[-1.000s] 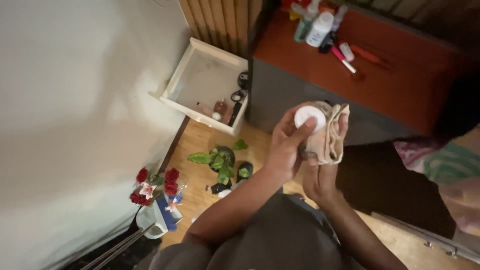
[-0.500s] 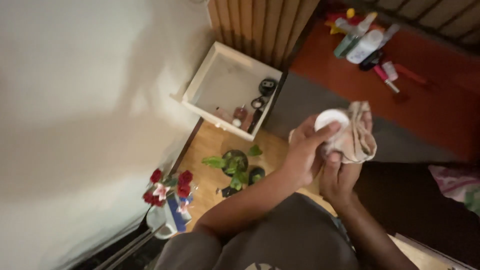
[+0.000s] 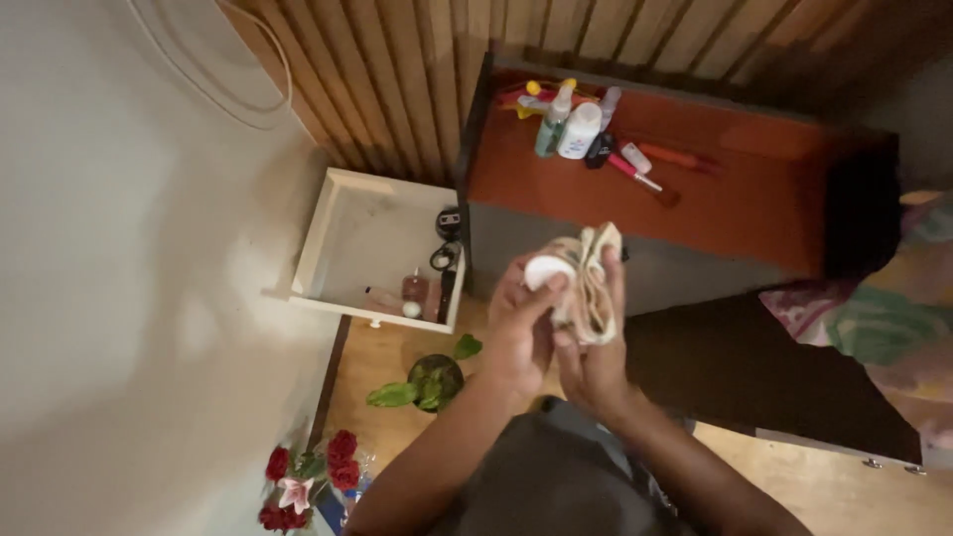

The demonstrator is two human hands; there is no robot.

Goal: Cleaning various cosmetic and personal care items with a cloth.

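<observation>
My left hand (image 3: pixel 518 333) grips a small white round container (image 3: pixel 546 270) from the left, its fingers curled around it. My right hand (image 3: pixel 594 347) holds a folded beige cloth (image 3: pixel 590 283) pressed against that container's right side. Both hands meet in mid-air in front of my chest, above the front edge of a dark cabinet with a red-orange top (image 3: pixel 754 194). The lower part of the container is hidden by my fingers and the cloth.
Bottles, tubes and a brush (image 3: pixel 581 124) lie at the back left of the cabinet top. An open white drawer (image 3: pixel 372 248) holds small items. On the wooden floor are a potted plant (image 3: pixel 432 380) and red flowers (image 3: pixel 308 476). Patterned bedding (image 3: pixel 884 318) is at the right.
The view has swung so the cabinet, drawer and wall slats now sit lower in frame. My hands stay together on the container and cloth, the cloth more bunched against it.
</observation>
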